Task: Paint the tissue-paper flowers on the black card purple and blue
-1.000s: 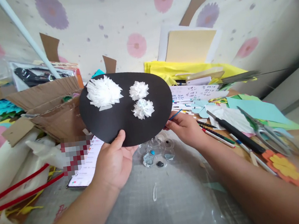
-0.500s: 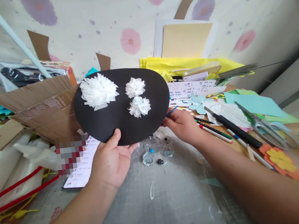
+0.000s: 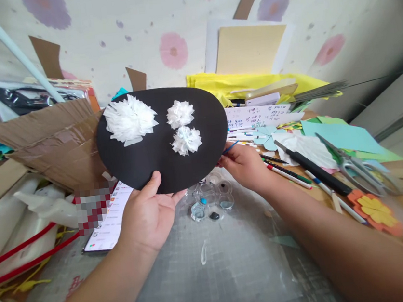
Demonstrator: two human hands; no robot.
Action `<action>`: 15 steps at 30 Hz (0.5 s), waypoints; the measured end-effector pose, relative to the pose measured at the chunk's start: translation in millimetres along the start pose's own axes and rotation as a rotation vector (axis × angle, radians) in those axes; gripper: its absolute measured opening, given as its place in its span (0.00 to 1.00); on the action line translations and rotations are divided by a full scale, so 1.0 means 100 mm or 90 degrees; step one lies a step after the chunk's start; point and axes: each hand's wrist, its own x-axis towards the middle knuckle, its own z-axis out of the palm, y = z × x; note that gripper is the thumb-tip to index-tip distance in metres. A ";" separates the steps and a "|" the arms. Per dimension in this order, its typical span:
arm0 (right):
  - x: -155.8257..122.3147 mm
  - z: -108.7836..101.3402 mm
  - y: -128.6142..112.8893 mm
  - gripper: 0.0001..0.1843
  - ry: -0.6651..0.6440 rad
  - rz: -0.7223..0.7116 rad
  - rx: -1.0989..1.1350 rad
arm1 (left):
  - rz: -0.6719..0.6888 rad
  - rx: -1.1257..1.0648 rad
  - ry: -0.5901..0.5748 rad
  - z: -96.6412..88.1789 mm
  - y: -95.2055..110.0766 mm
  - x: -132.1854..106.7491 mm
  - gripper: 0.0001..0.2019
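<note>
My left hand (image 3: 148, 210) grips the lower edge of a black oval card (image 3: 152, 161), thumb on the front and fingers behind. Three white ruffled paper pompoms sit on the card: a large one (image 3: 130, 120) at upper left and two smaller ones, an upper (image 3: 180, 113) and a lower (image 3: 186, 140), right of centre. At the card's right edge my right hand (image 3: 245, 165) is closed around a thin blue stick (image 3: 230, 147); its other end is hidden. Below the card lies a clear plastic paint palette (image 3: 207, 199), holding dark and blue blobs.
A phone (image 3: 103, 225) and white glue bottles (image 3: 44, 207) lie on the left, before folded cardboard (image 3: 51, 144). Pens (image 3: 287, 175), a black-handled knife (image 3: 316, 174), scissors (image 3: 364, 171) and an orange paper flower (image 3: 376, 211) cover the right side. A grey mat (image 3: 209, 286) lies in front.
The view has shifted slightly, so card and background sit a little higher in the picture. Both hands keep their holds, and the pompoms stay in place on the card.
</note>
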 end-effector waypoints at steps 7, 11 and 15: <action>-0.01 0.00 -0.03 0.07 -0.001 0.014 0.017 | 0.005 0.000 -0.005 0.02 0.00 -0.01 0.24; -0.02 -0.01 -0.04 0.07 -0.004 0.025 0.029 | 0.011 0.004 0.001 0.03 0.00 -0.02 0.24; -0.02 -0.02 -0.03 0.06 0.007 0.037 0.037 | 0.008 -0.004 0.007 0.03 0.00 -0.02 0.24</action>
